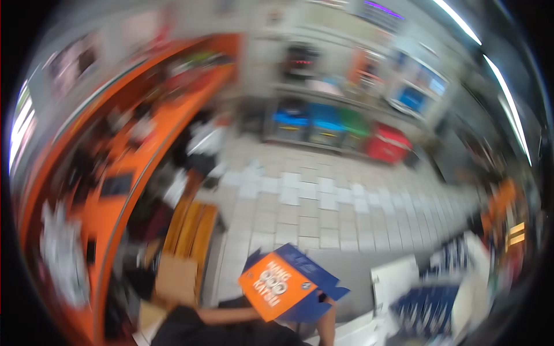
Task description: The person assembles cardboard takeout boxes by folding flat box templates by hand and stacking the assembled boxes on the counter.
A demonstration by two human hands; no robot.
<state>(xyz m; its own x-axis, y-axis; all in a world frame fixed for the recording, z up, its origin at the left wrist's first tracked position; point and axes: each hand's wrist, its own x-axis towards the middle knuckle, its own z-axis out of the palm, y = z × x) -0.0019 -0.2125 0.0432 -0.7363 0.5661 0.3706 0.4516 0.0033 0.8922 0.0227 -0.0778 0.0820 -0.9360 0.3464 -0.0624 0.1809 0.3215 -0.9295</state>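
An orange and blue cardboard food box point(291, 282) with white lettering is held up in front of my body, tilted, with blue flaps standing out at its edges. At its lower right side my right hand point(328, 301) grips the blue cardboard, and the fingers are partly hidden. My left forearm point(228, 315) reaches in from the left and passes behind the orange face. The box covers my left hand, so its fingers do not show.
A long orange counter point(151, 151) runs along the left, with an orange-brown slatted bench point(190, 230) and brown cardboard point(176, 279) beside it. Blue-and-white printed packaging point(424, 308) lies at right. Colored bins point(323, 122) and a red container point(388, 142) stand at the far shelf. Much is blurred.
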